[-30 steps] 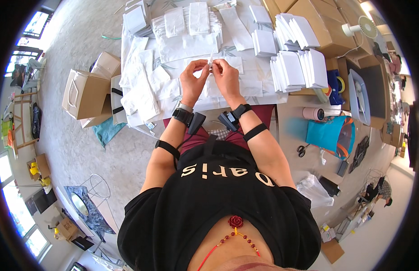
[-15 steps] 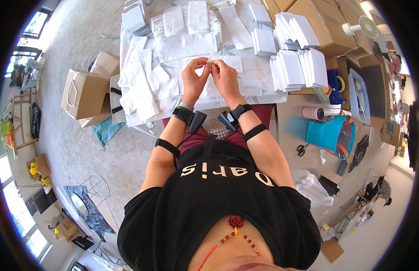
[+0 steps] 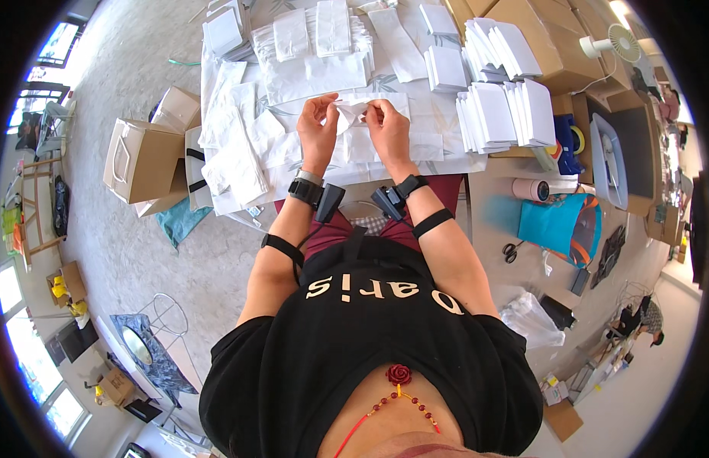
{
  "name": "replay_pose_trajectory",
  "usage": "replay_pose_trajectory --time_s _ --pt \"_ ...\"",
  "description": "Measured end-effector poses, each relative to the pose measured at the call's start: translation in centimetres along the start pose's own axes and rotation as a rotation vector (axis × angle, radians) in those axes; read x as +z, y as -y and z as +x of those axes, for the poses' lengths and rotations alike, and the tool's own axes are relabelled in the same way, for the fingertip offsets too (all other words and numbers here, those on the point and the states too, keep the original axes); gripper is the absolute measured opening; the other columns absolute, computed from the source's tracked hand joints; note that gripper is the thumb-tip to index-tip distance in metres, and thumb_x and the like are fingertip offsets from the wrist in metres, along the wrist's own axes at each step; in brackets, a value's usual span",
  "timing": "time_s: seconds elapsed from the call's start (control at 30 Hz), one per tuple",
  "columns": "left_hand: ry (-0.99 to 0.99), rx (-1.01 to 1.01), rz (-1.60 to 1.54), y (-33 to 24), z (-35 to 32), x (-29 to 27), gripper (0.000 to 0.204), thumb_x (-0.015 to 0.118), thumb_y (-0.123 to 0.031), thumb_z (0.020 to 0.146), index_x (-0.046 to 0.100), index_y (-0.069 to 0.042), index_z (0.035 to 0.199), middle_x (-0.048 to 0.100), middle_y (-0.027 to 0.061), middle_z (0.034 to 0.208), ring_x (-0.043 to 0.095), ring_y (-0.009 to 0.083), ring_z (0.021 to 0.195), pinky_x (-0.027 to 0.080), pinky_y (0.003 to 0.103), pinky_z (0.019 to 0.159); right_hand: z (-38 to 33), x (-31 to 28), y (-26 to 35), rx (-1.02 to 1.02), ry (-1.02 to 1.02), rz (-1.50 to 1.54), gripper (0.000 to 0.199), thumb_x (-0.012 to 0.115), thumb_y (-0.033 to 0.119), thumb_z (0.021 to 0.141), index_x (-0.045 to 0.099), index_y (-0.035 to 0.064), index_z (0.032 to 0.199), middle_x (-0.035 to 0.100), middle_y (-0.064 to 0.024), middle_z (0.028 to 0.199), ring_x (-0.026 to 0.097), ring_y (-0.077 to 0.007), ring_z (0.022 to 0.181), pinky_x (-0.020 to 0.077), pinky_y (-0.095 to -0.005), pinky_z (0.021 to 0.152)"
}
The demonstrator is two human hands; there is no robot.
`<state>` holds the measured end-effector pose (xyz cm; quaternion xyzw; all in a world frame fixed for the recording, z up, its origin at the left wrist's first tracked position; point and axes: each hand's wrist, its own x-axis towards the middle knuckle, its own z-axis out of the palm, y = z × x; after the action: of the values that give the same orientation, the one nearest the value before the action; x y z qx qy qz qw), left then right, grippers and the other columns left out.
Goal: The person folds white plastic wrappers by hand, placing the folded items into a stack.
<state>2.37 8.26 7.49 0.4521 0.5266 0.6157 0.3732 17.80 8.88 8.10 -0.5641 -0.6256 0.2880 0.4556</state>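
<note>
A thin white sheet [image 3: 351, 115] is stretched between my two hands over the near part of the table; I cannot tell whether it is paper or film. My left hand [image 3: 319, 139] pinches its left end between thumb and fingers. At the other end, my right hand [image 3: 388, 136] grips the sheet the same way. Under and around the hands lie flat white sleeves [image 3: 427, 148]. Beyond them is a wide pile of white sleeves [image 3: 312, 80], with smaller bundles on top. More loose sleeves [image 3: 240, 164] overlap to the left.
Stacks of folded white packets [image 3: 488, 118] stand at the table's right. Cardboard boxes [image 3: 549, 49] rise behind them, beside a small fan [image 3: 610, 46]. On the floor are a turquoise bag [image 3: 553, 229] and black scissors [image 3: 510, 252] to the right, and a brown carton [image 3: 144, 160] to the left.
My hands have moved apart from nearly touching, the left going left and the right going right. The white sheet between them has spread wider.
</note>
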Motion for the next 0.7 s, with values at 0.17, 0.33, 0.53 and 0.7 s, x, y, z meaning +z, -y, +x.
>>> replay_pose_trajectory --time_s 0.17,0.33,0.53,0.7 --pt "0.03 -0.043 -0.051 0.5 -0.3 0.3 0.009 0.06 -0.003 0.101 0.06 0.004 0.108 0.074 0.0138 0.118 0.069 0.0127 0.099 0.056 0.028 0.089 -0.2 0.1 -0.7 0.073 0.011 0.044 0.013 0.064 0.008 0.1 0.068 -0.003 0.106 0.077 -0.0142 0.087 0.078 -0.0222 0.079 0.0585 -0.031 0.071" --pt "-0.036 -0.038 -0.194 1.2 -0.1 0.5 0.011 0.057 -0.005 0.104 0.057 0.003 0.111 0.073 0.0152 0.114 0.068 0.0133 0.096 0.056 0.029 0.088 -0.1 -0.1 -0.1 0.069 -0.067 0.046 0.012 0.066 0.011 0.097 0.068 0.0001 0.102 0.075 -0.0179 0.085 0.075 -0.0307 0.077 0.057 -0.0374 0.07" --pt "-0.089 -0.237 -0.249 0.9 0.0 0.3 0.023 0.054 -0.004 0.104 0.048 0.003 0.125 0.071 0.0179 0.114 0.067 0.0156 0.094 0.057 0.031 0.088 0.1 0.3 -1.3 0.161 -0.084 0.191 0.013 0.065 0.012 0.099 0.067 -0.0005 0.104 0.076 -0.0145 0.087 0.076 -0.0249 0.079 0.0572 -0.0357 0.072" --pt "0.089 -0.103 -0.237 -0.7 -1.4 2.1 0.05 0.06 -0.002 0.097 0.04 0.003 0.143 0.071 0.0176 0.116 0.068 0.0175 0.098 0.056 0.03 0.089 -0.1 1.4 -1.0 0.162 -0.034 0.304 0.015 0.064 0.013 0.099 0.067 -0.0011 0.104 0.075 -0.0144 0.086 0.075 -0.0233 0.078 0.0571 -0.0349 0.072"
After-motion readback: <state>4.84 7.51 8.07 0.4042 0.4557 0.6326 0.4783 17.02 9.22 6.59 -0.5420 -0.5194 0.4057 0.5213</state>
